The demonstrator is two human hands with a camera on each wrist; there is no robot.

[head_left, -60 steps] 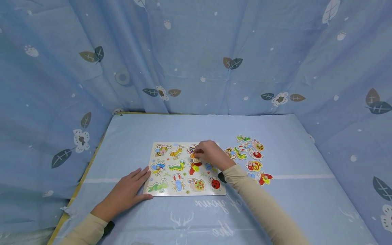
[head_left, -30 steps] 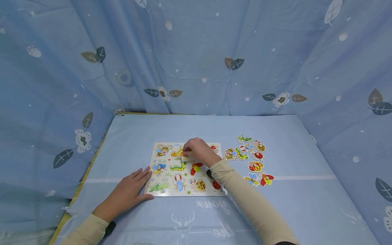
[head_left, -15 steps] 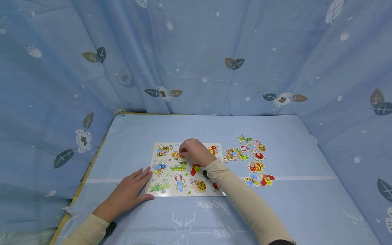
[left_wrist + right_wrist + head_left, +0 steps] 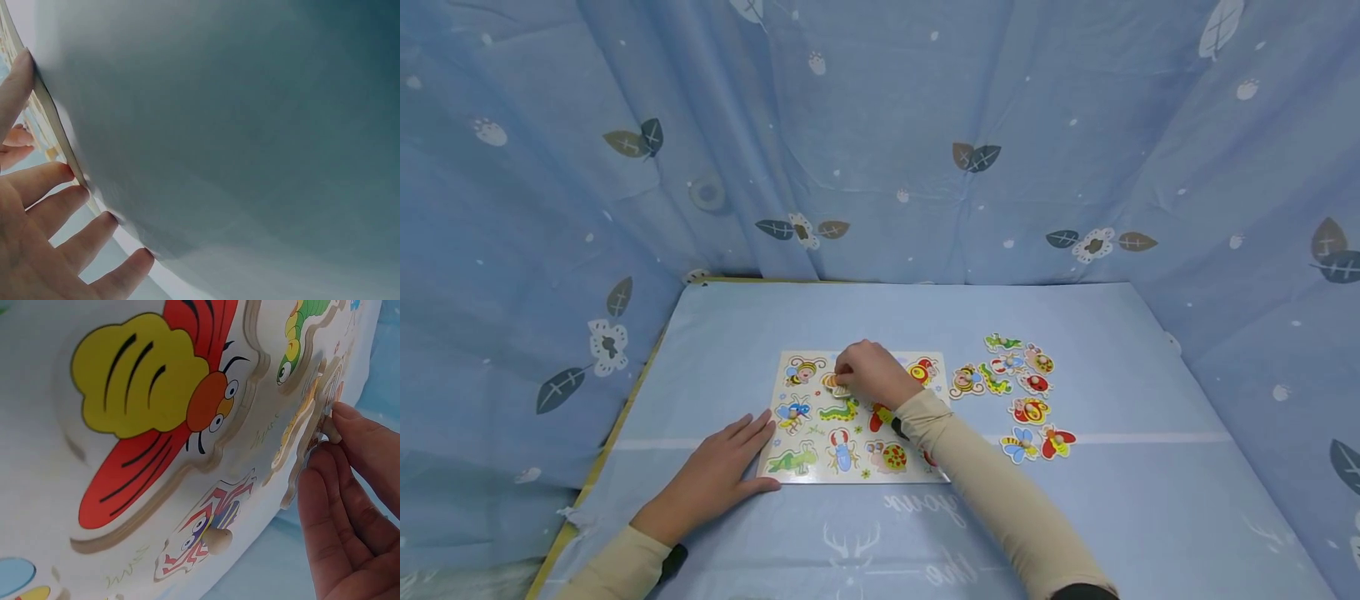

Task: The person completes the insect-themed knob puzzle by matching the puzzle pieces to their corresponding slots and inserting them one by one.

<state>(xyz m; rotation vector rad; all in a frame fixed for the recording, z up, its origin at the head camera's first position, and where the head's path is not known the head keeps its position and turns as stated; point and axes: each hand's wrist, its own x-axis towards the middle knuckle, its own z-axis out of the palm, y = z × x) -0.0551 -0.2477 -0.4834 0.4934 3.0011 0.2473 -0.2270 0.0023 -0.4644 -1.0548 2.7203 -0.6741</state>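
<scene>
My right hand [image 4: 874, 372] pinches the wooden knob of an orange-striped insect puzzle piece [image 4: 303, 456] between thumb and fingers. The piece is tilted close over a yellow-orange insect recess [image 4: 294, 430] in the top row of the puzzle board [image 4: 822, 468]; the hand partly covers it in the head view. At the board's left edge lies my left hand [image 4: 718, 462], fingers spread and fingertips along the edge. A spider piece [image 4: 203, 532] with a round knob sits in the board near the right hand. Below it shows the printed red-and-yellow bug recess [image 4: 144, 394].
To the board's right lie several loose knobbed pieces, among them a bee [image 4: 967, 381], a green caterpillar [image 4: 995, 380], a ladybug [image 4: 1036, 383] and a red-winged bug [image 4: 1056, 442]. The table [image 4: 880, 317] has a light blue cloth, with patterned blue curtains [image 4: 880, 125] around it.
The right hand has moved left along the board's top row with the orange-striped piece, from beside the spider, then lowered and settled there. The left hand stays at the edge.
</scene>
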